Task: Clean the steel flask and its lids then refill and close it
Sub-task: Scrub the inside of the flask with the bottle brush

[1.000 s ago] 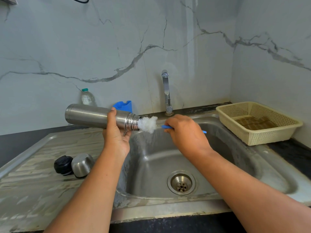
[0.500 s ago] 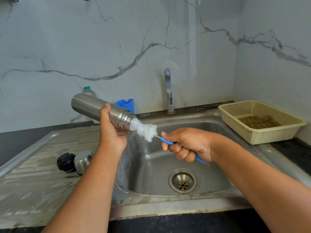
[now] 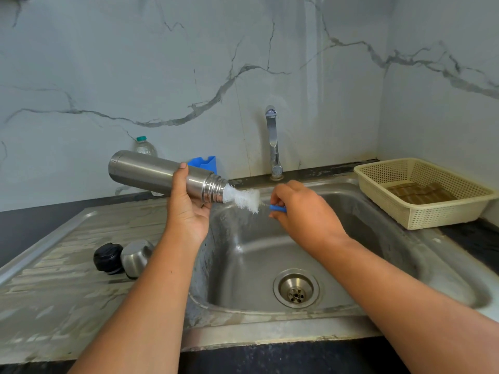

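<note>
Head view: left hand (image 3: 186, 211) grips steel flask (image 3: 143, 171); right hand (image 3: 306, 213) pinches bottle brush (image 3: 243, 198), bristles at flask mouth.

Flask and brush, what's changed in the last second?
The steel flask tipped from nearly level to mouth-down. The right hand drew the bottle brush slightly out, dipped, then rose again. The left hand still grips the flask; black stopper and steel cap lie unmoved on the drainboard.

Flask (image 3: 147, 171): silver, ringed neck.
Brush (image 3: 244, 198): white bristles, blue handle.
Black lid (image 3: 108, 258), silver lid (image 3: 136, 255): 8 o'clock.
Basket (image 3: 434, 215), 3 o'clock: cream, fine lattice.
Wall (image 3: 189, 63): pale grey marble, dark veins (bottle cap (image 3: 141, 138) teal).
</note>
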`<state>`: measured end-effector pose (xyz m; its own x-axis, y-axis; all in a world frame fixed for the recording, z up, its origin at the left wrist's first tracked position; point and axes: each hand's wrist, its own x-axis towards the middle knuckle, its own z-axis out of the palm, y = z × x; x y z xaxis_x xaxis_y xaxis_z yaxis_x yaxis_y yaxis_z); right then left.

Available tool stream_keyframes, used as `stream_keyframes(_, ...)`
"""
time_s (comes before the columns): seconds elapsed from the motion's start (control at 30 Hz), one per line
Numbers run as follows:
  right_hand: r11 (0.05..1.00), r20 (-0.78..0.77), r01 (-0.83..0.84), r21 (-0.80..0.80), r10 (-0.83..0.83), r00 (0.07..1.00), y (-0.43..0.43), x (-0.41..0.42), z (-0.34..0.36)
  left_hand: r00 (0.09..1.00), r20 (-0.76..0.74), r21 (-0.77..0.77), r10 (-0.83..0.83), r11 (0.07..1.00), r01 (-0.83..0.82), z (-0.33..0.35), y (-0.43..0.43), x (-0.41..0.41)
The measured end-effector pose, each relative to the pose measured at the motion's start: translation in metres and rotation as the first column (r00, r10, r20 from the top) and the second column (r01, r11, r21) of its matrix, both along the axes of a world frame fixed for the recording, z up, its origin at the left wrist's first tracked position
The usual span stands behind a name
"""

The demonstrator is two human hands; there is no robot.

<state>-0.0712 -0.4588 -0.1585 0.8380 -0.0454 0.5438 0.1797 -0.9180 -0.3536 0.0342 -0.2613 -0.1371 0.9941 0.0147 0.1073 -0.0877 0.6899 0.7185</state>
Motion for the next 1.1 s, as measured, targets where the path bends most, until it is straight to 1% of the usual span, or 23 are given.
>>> stream_keyframes(0.1, 0.999, 0.094, 0.037, -0.032, -0.034, 0.995, -0.002, 0.004, 0.001, 1.0, -0.002, -0.005, 0.026, 1.0, -0.026, 0.001, -0.003, -0.002)
stream_keyframes(0.2, 0.998, 0.093, 0.02, -0.06, -0.014, 0.996, 0.001, 0.006, 0.004, 0.999, -0.003, -0.006, 0.04, 0.999, -0.04, 0.003, -0.001, -0.003)
stream_keyframes(0.33, 0.994, -0.047, -0.044, -0.104, 0.039, 0.998, 0.008, -0.002, 0.005, 0.999, -0.001, 0.017, 0.043, 0.999, -0.043, 0.006, 0.004, -0.004)
stream_keyframes(0.37, 0.992, -0.083, -0.082, -0.091, 0.075, 0.994, 0.008, -0.004, 0.007, 0.999, -0.001, 0.02, 0.044, 0.999, -0.044, 0.007, 0.004, -0.005)
stream_keyframes(0.4, 0.991, -0.126, -0.131, -0.037, 0.125, 0.984, 0.009, -0.005, 0.009, 0.999, -0.002, 0.017, 0.046, 0.999, -0.046, 0.007, 0.005, -0.005)
stream_keyframes(0.43, 0.981, -0.181, -0.177, 0.075, 0.188, 0.965, 0.007, -0.004, 0.011, 0.999, -0.001, 0.011, 0.048, 0.999, -0.048, 0.007, 0.006, -0.004)
stream_keyframes(0.47, 0.943, -0.249, -0.21, 0.258, 0.275, 0.929, 0.005, -0.004, 0.012, 0.999, 0.003, 0.009, 0.049, 0.999, -0.049, 0.006, 0.006, -0.003)
stream_keyframes(0.5, 0.844, -0.307, -0.214, 0.492, 0.398, 0.864, 0.002, -0.004, 0.013, 0.999, 0.007, 0.005, 0.045, 0.999, -0.045, 0.006, 0.007, -0.003)
stream_keyframes(0.53, 0.689, -0.333, -0.175, 0.704, 0.536, 0.776, 0.0, -0.006, 0.014, 0.999, 0.011, -0.005, 0.035, 0.999, -0.035, 0.005, 0.007, -0.002)
stream_keyframes(0.57, 0.538, -0.323, -0.113, 0.836, 0.647, 0.691, -0.003, -0.007, 0.015, 1.0, 0.015, -0.023, 0.019, 1.0, -0.018, 0.005, 0.008, -0.002)
stream_keyframes(0.6, 0.444, -0.309, -0.063, 0.894, 0.712, 0.63, -0.007, -0.008, 0.015, 1.0, 0.025, -0.043, -0.001, 0.999, 0.002, 0.005, 0.008, -0.001)
stream_keyframes(0.63, 0.406, -0.306, -0.036, 0.913, 0.742, 0.596, -0.01, -0.009, 0.014, 0.999, 0.035, -0.054, -0.019, 0.998, 0.021, 0.004, 0.008, 0.0)
stream_keyframes(0.67, 0.4, -0.308, -0.028, 0.916, 0.748, 0.588, -0.012, -0.008, 0.012, 0.998, 0.043, -0.053, -0.039, 0.998, 0.041, 0.002, 0.008, 0.0)
stream_keyframes(0.7, 0.411, -0.313, -0.03, 0.911, 0.737, 0.599, -0.012, -0.008, 0.01, 0.997, 0.044, -0.049, -0.057, 0.997, 0.06, 0.0, 0.009, 0.001)
stream_keyframes(0.77, 0.473, -0.326, -0.056, 0.879, 0.682, 0.655, -0.01, -0.007, 0.005, 0.996, 0.026, -0.037, -0.085, 0.996, 0.086, -0.002, 0.009, 0.004)
stream_keyframes(0.87, 0.644, -0.33, -0.117, 0.756, 0.529, 0.782, -0.005, -0.007, 0.0, 0.995, -0.03, -0.015, -0.1, 0.995, 0.1, -0.001, 0.008, 0.005)
stream_keyframes(0.93, 0.786, -0.314, -0.153, 0.599, 0.407, 0.858, -0.004, -0.006, -0.002, 0.993, -0.069, -0.008, -0.094, 0.996, 0.094, -0.002, 0.007, 0.005)
stream_keyframes(0.97, 0.84, -0.296, -0.163, 0.517, 0.354, 0.887, -0.003, -0.005, -0.003, 0.993, -0.09, -0.006, -0.079, 0.997, 0.079, -0.002, 0.007, 0.005)
stream_keyframes(1.03, 0.897, -0.247, -0.155, 0.414, 0.275, 0.929, -0.003, -0.003, -0.006, 0.991, -0.127, -0.017, -0.044, 0.999, 0.042, -0.002, 0.005, 0.006)
stream_keyframes(1.1, 0.911, -0.195, -0.138, 0.389, 0.228, 0.954, -0.005, -0.001, -0.008, 0.988, -0.153, -0.043, -0.029, 0.999, 0.022, -0.002, 0.002, 0.006)
